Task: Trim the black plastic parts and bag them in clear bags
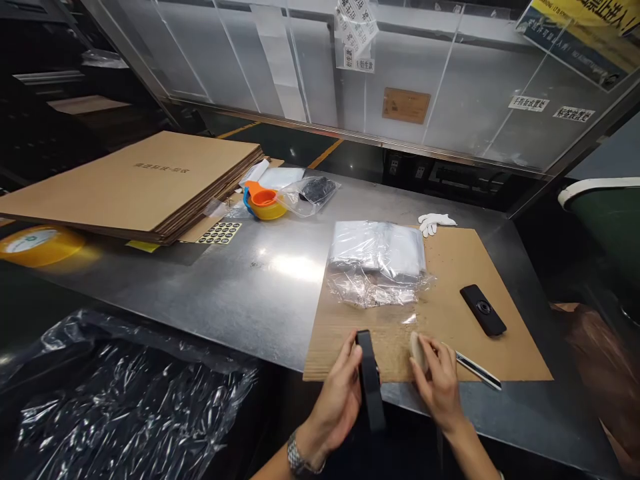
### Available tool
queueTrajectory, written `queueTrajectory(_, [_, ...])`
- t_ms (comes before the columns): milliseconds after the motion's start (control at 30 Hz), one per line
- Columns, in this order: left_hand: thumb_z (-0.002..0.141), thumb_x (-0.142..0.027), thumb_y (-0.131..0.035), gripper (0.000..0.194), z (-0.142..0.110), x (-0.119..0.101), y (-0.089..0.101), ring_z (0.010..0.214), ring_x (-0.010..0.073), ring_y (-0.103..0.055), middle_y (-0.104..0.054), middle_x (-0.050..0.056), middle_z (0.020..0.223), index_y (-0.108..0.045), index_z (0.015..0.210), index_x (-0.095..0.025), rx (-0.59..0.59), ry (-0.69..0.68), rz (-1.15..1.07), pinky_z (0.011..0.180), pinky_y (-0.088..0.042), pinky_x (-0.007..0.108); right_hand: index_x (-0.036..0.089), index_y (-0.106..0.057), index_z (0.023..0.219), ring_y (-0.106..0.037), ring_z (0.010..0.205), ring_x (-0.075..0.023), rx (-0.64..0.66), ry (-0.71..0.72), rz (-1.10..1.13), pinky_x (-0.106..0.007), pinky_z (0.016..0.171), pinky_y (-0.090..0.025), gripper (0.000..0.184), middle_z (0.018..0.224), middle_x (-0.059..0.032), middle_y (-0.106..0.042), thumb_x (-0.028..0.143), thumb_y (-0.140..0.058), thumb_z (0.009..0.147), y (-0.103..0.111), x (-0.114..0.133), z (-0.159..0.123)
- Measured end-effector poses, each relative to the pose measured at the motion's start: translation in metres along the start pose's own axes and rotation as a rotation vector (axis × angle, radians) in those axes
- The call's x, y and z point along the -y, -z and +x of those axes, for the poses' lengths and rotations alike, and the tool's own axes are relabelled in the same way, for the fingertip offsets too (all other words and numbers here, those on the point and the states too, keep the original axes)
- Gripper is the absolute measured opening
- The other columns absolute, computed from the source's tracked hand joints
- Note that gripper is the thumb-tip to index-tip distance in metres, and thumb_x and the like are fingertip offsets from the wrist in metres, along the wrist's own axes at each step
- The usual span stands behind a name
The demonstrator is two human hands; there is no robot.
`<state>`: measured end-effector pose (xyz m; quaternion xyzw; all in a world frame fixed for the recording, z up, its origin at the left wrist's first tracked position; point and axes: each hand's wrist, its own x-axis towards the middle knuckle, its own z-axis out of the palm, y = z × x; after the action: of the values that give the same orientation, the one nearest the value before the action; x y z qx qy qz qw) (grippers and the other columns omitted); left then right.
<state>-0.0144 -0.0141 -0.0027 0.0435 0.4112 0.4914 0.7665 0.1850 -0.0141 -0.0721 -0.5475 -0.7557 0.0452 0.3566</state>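
Note:
My left hand (341, 387) is closed around a black slab-like part (370, 380), seen nearly edge-on and tilted upright above the table's front edge. In my right hand (440, 380) a small beige rounded pad (418, 352) is pinched between thumb and fingers, a short way to the right of the black part. A utility knife (479, 371) with a pale body lies just right of that hand. On the cardboard sheet (450, 267) farther right rests a black oblong part with a round centre (483, 309). Clear plastic bags (377, 250) are stacked beyond both hands.
A stack of flat cardboard (135, 180) covers the table's left side, near yellow tape (43, 245). An orange-and-yellow tape roll (267, 202) and a bagged dark item (317, 190) stand behind. White gloves (436, 222) lie at the back. Dark plastic sheeting (135, 393) fills the lower left.

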Motion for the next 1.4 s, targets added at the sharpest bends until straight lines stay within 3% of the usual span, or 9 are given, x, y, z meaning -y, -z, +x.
queueTrajectory(100, [0.067, -0.022, -0.074, 0.051, -0.007, 0.006, 0.003, 0.105, 0.0191, -0.050, -0.057, 0.006, 0.113, -0.054, 0.114, -0.020, 0.087, -0.161, 0.329, 0.091, -0.037, 0.026, 0.017, -0.052, 0.122, -0.048, 0.096, -0.0290, 0.054, -0.060, 0.001, -0.051, 0.080, -0.045, 0.037, 0.103, -0.0142, -0.056, 0.029, -0.049, 0.088, -0.006, -0.015, 0.016])
queueTrajectory(233, [0.068, -0.030, -0.073, 0.034, -0.012, 0.006, 0.003, 0.089, 0.0192, -0.052, -0.061, 0.004, 0.091, -0.062, 0.096, -0.015, 0.244, -0.198, 0.612, 0.080, -0.039, 0.027, 0.020, -0.054, 0.117, -0.047, 0.102, -0.0269, 0.110, -0.132, 0.066, -0.046, 0.084, -0.044, 0.030, 0.110, -0.0129, -0.053, 0.029, -0.043, 0.091, 0.010, 0.008, 0.027])
queueTrajectory(367, [0.071, -0.029, -0.070, 0.033, -0.017, 0.002, -0.001, 0.093, 0.0212, -0.052, -0.061, 0.006, 0.096, -0.059, 0.099, -0.014, 0.382, -0.194, 0.654, 0.084, -0.039, 0.031, 0.025, -0.054, 0.112, -0.054, 0.081, -0.0156, 0.332, -0.200, 0.562, -0.027, 0.070, -0.047, 0.023, 0.098, -0.0052, -0.053, 0.030, -0.044, 0.092, 0.039, 0.051, 0.030])
queueTrajectory(533, [0.072, -0.028, -0.069, 0.037, -0.024, -0.001, -0.005, 0.101, 0.0233, -0.050, -0.060, 0.007, 0.105, -0.058, 0.104, -0.015, 0.505, -0.166, 0.709, 0.090, -0.037, 0.034, 0.025, -0.059, 0.097, -0.046, 0.071, -0.0130, 0.477, -0.257, 0.861, -0.025, 0.062, -0.039, 0.014, 0.092, -0.0031, -0.050, 0.031, -0.054, 0.086, 0.052, 0.070, 0.035])
queueTrajectory(900, [0.069, -0.024, -0.068, 0.033, -0.028, -0.001, -0.004, 0.091, 0.0199, -0.049, -0.058, 0.003, 0.093, -0.056, 0.098, -0.015, 0.487, -0.092, 0.752, 0.081, -0.039, 0.031, 0.021, -0.054, 0.074, -0.046, 0.070, -0.0118, 0.481, -0.313, 0.986, -0.022, 0.057, -0.036, 0.010, 0.090, -0.0022, -0.051, 0.026, -0.059, 0.081, 0.051, 0.067, 0.033])
queueTrajectory(1000, [0.070, -0.024, -0.067, 0.032, -0.029, -0.003, -0.005, 0.091, 0.0197, -0.049, -0.058, 0.004, 0.095, -0.056, 0.100, -0.015, 0.496, -0.091, 0.765, 0.081, -0.039, 0.031, 0.023, -0.057, 0.084, -0.045, 0.070, -0.0115, 0.483, -0.309, 0.978, -0.022, 0.058, -0.037, 0.003, 0.090, -0.0022, -0.051, 0.026, -0.059, 0.082, 0.051, 0.066, 0.032])
queueTrajectory(1200, [0.069, -0.025, -0.070, 0.031, -0.027, -0.001, -0.006, 0.090, 0.0180, -0.049, -0.058, 0.003, 0.093, -0.058, 0.096, -0.016, 0.480, -0.100, 0.706, 0.080, -0.039, 0.028, 0.020, -0.054, 0.074, -0.049, 0.069, -0.0109, 0.411, -0.337, 0.981, -0.021, 0.054, -0.038, 0.013, 0.088, -0.0027, -0.052, 0.029, -0.060, 0.082, 0.046, 0.068, 0.029])
queueTrajectory(1300, [0.071, -0.029, -0.068, 0.025, -0.020, 0.005, -0.002, 0.074, 0.0133, -0.051, -0.058, 0.003, 0.079, -0.060, 0.088, -0.013, 0.446, 0.051, 0.494, 0.068, -0.040, 0.024, 0.018, -0.048, 0.070, -0.048, 0.053, -0.0069, 0.328, -0.396, 0.908, -0.021, 0.048, -0.040, 0.026, 0.087, -0.0027, -0.054, 0.039, -0.054, 0.084, 0.037, 0.065, 0.025])
queueTrajectory(1400, [0.077, -0.035, -0.061, 0.023, -0.013, 0.006, 0.002, 0.062, 0.0118, -0.054, -0.057, 0.002, 0.067, -0.060, 0.080, -0.012, 0.326, 0.307, 0.165, 0.061, -0.041, 0.023, 0.019, -0.051, 0.082, -0.052, 0.053, -0.0100, 0.201, -0.468, 0.513, -0.024, 0.051, -0.046, 0.032, 0.081, -0.0028, -0.057, 0.044, -0.034, 0.092, 0.033, 0.045, 0.020])
